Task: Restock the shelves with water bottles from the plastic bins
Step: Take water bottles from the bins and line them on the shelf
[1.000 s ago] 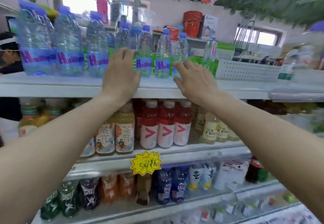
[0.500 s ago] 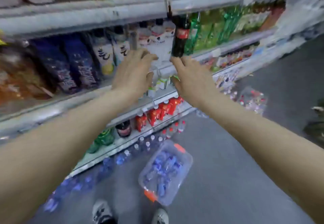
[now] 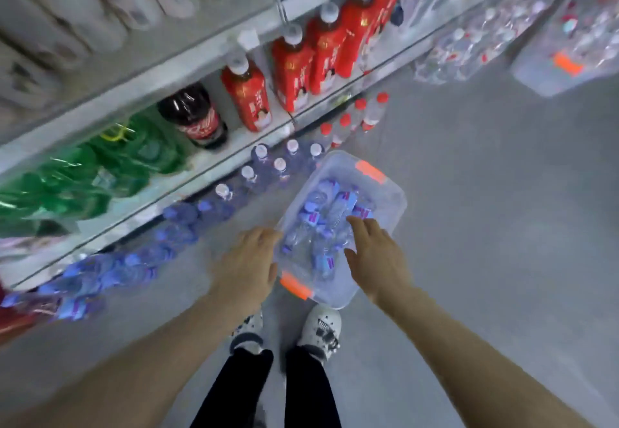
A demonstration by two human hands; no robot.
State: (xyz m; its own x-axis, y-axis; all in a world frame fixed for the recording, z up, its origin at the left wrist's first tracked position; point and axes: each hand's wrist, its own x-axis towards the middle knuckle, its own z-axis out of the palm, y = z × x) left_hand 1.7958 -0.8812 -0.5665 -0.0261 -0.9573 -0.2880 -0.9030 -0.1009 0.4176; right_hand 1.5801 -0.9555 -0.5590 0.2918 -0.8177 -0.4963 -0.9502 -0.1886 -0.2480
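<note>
Looking down at a clear plastic bin (image 3: 390, 203) of blue-labelled water bottles (image 3: 330, 213) on grey floor (image 3: 485, 226). Left hand (image 3: 246, 265) and right hand (image 3: 376, 257) above it, fingers relaxed, empty.

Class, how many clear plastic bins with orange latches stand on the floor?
2. The near bin by the person's shoes; the far bin at upper right, partly cut off. More may be hidden.

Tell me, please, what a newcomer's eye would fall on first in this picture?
Probably the clear bin of water bottles on the floor by the person's shoes, with the left hand and right hand open over it. Next, the red bottles on the shelf above, beside a cola bottle.
</note>
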